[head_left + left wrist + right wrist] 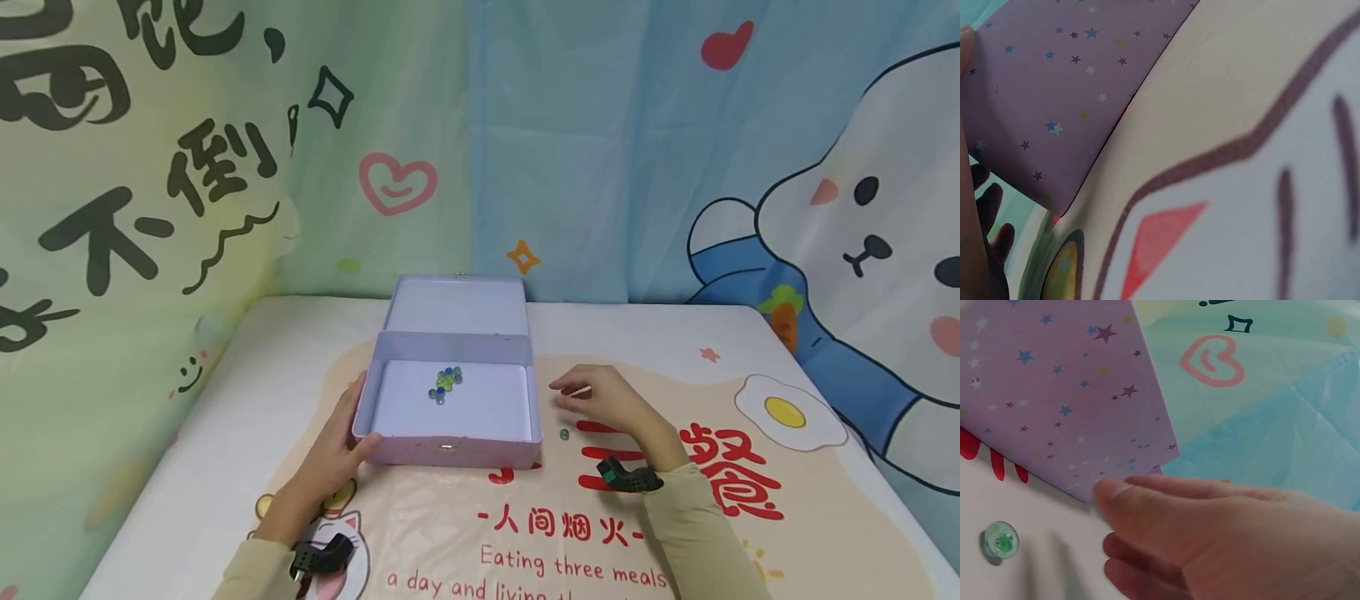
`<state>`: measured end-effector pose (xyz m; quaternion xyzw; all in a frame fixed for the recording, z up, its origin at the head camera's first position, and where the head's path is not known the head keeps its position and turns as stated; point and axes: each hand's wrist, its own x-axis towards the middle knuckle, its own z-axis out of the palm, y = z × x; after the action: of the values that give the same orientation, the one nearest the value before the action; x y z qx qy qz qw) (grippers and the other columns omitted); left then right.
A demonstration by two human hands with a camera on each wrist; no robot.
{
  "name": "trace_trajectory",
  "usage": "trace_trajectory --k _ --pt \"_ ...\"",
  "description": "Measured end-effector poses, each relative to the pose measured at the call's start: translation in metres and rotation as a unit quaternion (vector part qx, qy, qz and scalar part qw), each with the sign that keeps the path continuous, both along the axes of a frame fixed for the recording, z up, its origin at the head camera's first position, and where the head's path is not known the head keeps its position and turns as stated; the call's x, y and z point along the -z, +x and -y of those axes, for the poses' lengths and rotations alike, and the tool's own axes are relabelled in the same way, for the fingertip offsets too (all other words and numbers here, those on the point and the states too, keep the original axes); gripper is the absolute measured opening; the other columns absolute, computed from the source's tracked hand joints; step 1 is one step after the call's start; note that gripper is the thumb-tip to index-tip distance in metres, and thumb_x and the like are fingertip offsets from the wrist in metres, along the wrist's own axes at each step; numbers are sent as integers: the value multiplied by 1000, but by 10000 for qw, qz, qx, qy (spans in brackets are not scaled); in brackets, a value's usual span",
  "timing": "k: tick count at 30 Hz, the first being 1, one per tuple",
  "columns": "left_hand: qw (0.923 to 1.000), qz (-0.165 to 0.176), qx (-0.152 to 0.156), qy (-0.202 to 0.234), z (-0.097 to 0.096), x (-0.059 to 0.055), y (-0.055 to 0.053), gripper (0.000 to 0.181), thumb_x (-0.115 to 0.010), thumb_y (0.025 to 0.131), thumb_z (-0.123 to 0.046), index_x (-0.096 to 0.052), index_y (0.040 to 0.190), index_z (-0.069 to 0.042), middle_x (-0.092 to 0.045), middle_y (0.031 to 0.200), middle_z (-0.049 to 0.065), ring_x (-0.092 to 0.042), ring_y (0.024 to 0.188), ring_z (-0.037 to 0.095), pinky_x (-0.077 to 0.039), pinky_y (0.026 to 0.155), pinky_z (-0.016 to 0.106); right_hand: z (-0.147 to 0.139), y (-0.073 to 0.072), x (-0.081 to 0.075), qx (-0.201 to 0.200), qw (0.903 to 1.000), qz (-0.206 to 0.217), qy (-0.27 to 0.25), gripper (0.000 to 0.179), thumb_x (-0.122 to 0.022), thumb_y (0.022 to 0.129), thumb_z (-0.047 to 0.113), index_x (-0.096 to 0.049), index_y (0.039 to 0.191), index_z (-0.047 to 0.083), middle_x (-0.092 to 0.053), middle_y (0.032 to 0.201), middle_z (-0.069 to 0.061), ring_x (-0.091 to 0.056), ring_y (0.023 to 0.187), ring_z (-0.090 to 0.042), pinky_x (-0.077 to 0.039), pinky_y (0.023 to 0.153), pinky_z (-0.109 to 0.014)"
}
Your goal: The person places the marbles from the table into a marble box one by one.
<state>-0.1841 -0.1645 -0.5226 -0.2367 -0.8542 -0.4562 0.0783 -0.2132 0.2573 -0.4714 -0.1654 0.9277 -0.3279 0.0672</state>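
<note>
A lilac tin box point(405, 451) stands on the table with its hinged lid point(459, 304) raised at the back. Inside, toward the middle of its floor, lies a small cluster of green, yellow and blue glass marbles point(446, 382). My left hand point(336, 446) grips the box's left front corner, thumb at the front rim and fingers along the side. To the right of the box hovers my right hand point(600, 404), fingers loosely bent, with nothing visible between them. One clear marble with a green core point(1002, 540) lies on the tablecloth, below the right fingertips in the head view.
A printed tablecloth point(555, 575) with red lettering and a fried-egg picture covers the table. Behind it hangs a cartoon curtain point(555, 150), close to the raised lid. Each wrist wears a dark band, such as the right wristband point(628, 477).
</note>
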Motion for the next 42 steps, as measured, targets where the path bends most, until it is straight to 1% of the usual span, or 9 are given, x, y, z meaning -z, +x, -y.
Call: trace_trajectory --k 5,9,13,19,26,32,37,39,42 --pt "10000 -78 10 -32 0 2 -3 90 -66 83 -27 -12 154 -13 -22 156 14 -26 139 42 -26 103 68 -2 2 -6 -188 9990 404 85 30 -73 83 16 -70 113 10 -68 110 -7 -65 101 -23 -55 84 -37" --pt "10000 -26 -1 3 -1 -1 -1 90 -66 83 -25 -12 154 -11 -22 156 15 -27 138 42 -26 104 67 -1 5 -9 -310 9970 668 256 30 -74 82 16 -70 112 12 -67 110 -6 -64 100 -23 -56 82 -34" --pt "10000 31 58 44 -2 -4 1 91 -67 81 -21 -12 154 -12 -23 156 14 -27 139 39 -26 104 65 -1 10 -11 -294 9952 845 392 28 -76 80 16 -72 107 13 -68 106 -2 -64 95 -19 -56 79 -31" --pt "9998 92 57 156 -2 -6 3 93 -68 79 -17 -13 154 -17 -23 156 13 -24 140 39 -23 105 67 2 12 -10 -445 9947 765 523 23 -76 79 15 -73 102 12 -69 99 0 -62 85 -14 -54 76 -28" --pt "9999 107 35 52 -2 -5 3 92 -67 81 -20 -11 154 -16 -21 156 14 -23 141 41 -23 106 67 7 12 -5 -431 9928 823 762 18 -77 78 13 -72 96 14 -68 89 3 -57 74 -12 -51 67 -23" --pt "10000 60 27 38 -2 -4 2 91 -66 81 -20 -11 154 -12 -22 156 15 -23 140 42 -23 105 68 10 14 -2 -399 9919 864 841 14 -76 79 13 -72 91 16 -66 84 7 -56 73 -12 -51 67 -24" --pt "9999 116 37 85 -3 -3 1 91 -65 79 -11 -12 153 -5 -20 154 23 -24 138 47 -23 103 70 10 15 -1 -662 9920 635 866 8 -75 78 10 -72 83 15 -65 78 8 -56 69 -9 -50 64 -23" --pt "9998 150 33 105 -4 -3 1 91 -65 79 -9 -11 153 -6 -20 154 24 -23 138 47 -23 103 71 10 15 -2 -764 9916 517 902 8 -75 77 8 -72 80 14 -65 75 8 -55 67 -8 -49 63 -22" --pt "9999 167 -7 31 -3 -4 1 92 -65 80 -12 -10 154 -11 -20 156 19 -24 139 44 -24 104 69 11 14 -2 -779 9913 475 953 8 -76 76 7 -72 78 14 -65 75 8 -55 66 -8 -49 63 -22"
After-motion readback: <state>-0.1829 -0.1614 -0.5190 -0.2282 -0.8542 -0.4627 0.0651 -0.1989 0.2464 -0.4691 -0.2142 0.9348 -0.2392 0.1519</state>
